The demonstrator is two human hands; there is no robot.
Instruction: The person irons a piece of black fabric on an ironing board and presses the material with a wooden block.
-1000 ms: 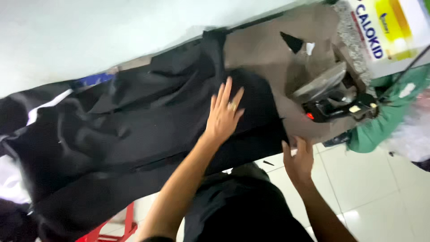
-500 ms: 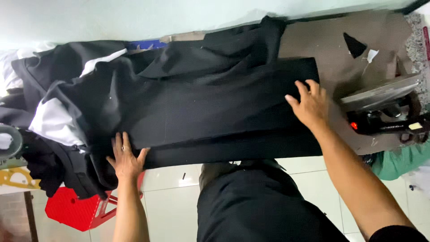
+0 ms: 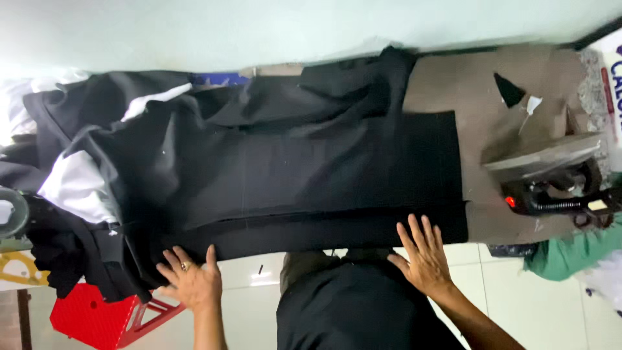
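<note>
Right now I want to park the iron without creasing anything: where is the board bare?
Bare brown board shows between the black trousers and the iron, reaching the far edge, with small scraps on it. Left of that, cloth covers everything. The left hand and right hand take the near edge.

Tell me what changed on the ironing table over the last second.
Both hands came to the near edge of the black trousers: left hand from mid-cloth, right hand up from below the table. Neither grips. The iron stayed put.
</note>
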